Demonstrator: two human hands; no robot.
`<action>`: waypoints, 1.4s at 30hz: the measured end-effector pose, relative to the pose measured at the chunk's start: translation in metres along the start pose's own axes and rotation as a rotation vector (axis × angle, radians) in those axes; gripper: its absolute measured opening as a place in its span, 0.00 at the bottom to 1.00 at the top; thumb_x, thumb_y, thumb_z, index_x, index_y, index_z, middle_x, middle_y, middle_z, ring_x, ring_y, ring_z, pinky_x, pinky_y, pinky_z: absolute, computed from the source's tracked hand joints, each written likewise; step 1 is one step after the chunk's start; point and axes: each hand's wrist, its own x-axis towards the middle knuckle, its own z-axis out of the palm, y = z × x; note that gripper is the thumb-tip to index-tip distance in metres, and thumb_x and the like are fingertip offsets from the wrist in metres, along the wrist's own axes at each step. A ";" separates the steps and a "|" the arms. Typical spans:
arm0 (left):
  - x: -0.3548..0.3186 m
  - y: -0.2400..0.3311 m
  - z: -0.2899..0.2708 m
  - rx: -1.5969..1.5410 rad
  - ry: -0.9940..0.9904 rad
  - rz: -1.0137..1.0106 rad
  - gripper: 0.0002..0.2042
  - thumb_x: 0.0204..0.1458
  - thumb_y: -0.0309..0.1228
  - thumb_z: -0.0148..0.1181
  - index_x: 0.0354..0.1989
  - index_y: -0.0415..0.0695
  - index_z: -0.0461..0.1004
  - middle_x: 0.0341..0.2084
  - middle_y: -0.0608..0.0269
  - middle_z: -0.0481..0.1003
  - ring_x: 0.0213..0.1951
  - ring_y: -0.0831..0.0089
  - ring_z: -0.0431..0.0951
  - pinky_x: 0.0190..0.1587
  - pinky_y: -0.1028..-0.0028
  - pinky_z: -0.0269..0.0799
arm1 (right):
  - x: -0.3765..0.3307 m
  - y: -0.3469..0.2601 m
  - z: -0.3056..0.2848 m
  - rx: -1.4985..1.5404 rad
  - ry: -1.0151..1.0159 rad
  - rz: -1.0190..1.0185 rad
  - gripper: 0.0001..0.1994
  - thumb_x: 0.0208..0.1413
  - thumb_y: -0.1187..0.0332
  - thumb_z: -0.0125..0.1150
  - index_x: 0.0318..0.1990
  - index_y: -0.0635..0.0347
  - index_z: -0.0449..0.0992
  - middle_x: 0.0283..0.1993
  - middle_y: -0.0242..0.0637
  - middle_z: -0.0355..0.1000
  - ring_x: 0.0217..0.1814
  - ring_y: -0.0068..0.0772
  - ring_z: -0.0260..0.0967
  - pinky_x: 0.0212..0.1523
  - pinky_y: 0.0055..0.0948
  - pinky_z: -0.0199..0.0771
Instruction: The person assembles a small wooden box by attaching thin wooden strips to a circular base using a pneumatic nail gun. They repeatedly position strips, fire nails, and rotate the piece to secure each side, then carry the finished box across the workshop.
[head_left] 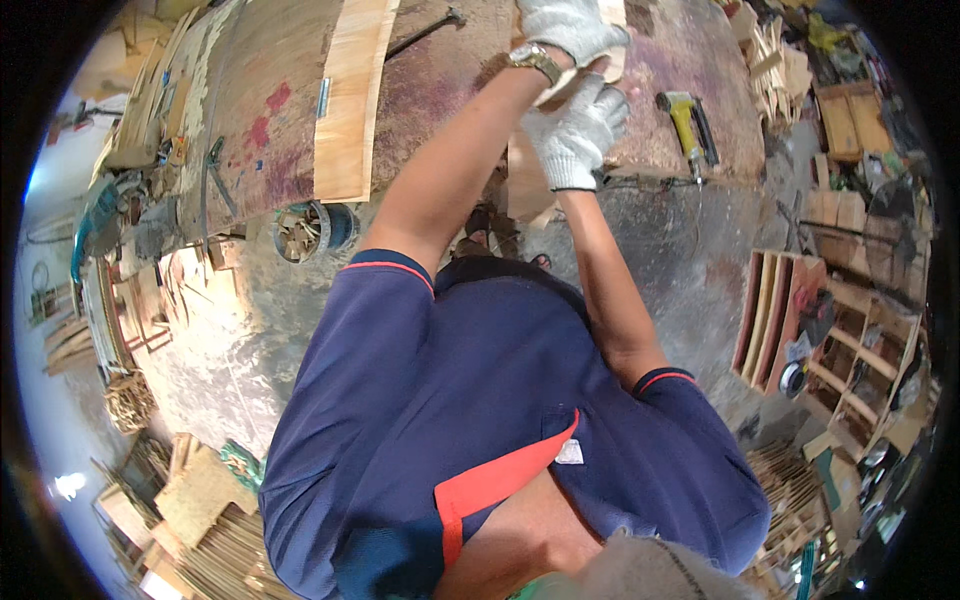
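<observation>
Both hands wear white knitted gloves at the far side of the workbench [470,70]. A pale wooden piece [615,62] lies between them, mostly covered by the gloves. My left hand [572,28] is closed over its far part, with a watch at the wrist. Nearer to me, my right hand [580,135] is closed at its near edge, with the fingertips partly hidden. Beside the right hand, another wooden board [527,178] reaches past the bench's near edge. A yellow and black nail gun [683,125] rests to the right of my hands.
A long pale plank [345,120] lies across the bench on the left, next to a dark hammer [425,33]. Below the near edge stands a bucket [316,232] with wood scraps. Wooden crates [850,370] and boards crowd the right side.
</observation>
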 end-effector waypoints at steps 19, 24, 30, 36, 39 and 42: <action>0.114 -0.021 0.010 0.016 -0.232 -0.102 0.31 0.58 0.58 0.47 0.62 0.49 0.75 0.62 0.48 0.73 0.63 0.47 0.72 0.61 0.41 0.64 | 0.064 -0.002 0.028 0.118 -0.049 -0.175 0.55 0.51 0.37 0.67 0.82 0.48 0.46 0.84 0.55 0.38 0.84 0.67 0.35 0.77 0.68 0.39; 0.142 -0.031 0.028 0.004 -0.234 -0.086 0.32 0.57 0.58 0.49 0.62 0.49 0.75 0.62 0.47 0.73 0.63 0.47 0.72 0.61 0.41 0.65 | 0.088 -0.004 0.042 0.035 0.046 -0.298 0.52 0.52 0.37 0.65 0.80 0.50 0.52 0.83 0.55 0.43 0.84 0.66 0.36 0.77 0.68 0.37; 0.173 -0.041 0.043 -0.007 -0.254 -0.063 0.33 0.56 0.59 0.51 0.63 0.48 0.74 0.62 0.46 0.73 0.63 0.47 0.73 0.61 0.42 0.65 | 0.100 -0.001 0.062 -0.073 0.229 -0.362 0.42 0.55 0.45 0.67 0.73 0.55 0.65 0.73 0.55 0.63 0.76 0.54 0.59 0.70 0.60 0.60; 0.204 -0.039 0.059 -0.019 -0.277 0.001 0.34 0.54 0.60 0.54 0.63 0.48 0.74 0.62 0.45 0.73 0.63 0.46 0.73 0.61 0.42 0.66 | 0.098 0.000 0.107 -0.123 0.267 -0.323 0.56 0.48 0.22 0.57 0.79 0.45 0.55 0.85 0.37 0.43 0.88 0.51 0.31 0.79 0.70 0.22; 0.217 -0.037 0.066 -0.019 -0.296 0.032 0.35 0.54 0.60 0.55 0.63 0.48 0.73 0.61 0.44 0.73 0.62 0.46 0.73 0.61 0.42 0.66 | 0.095 0.001 0.122 -0.065 0.266 -0.339 0.52 0.52 0.25 0.56 0.79 0.44 0.55 0.84 0.38 0.45 0.87 0.50 0.33 0.80 0.66 0.25; 0.226 -0.039 0.069 -0.010 -0.307 0.055 0.36 0.53 0.60 0.56 0.64 0.48 0.73 0.61 0.43 0.73 0.62 0.46 0.73 0.61 0.42 0.66 | 0.093 0.002 0.131 -0.071 0.307 -0.357 0.49 0.55 0.28 0.55 0.79 0.44 0.56 0.84 0.38 0.47 0.87 0.49 0.35 0.81 0.64 0.28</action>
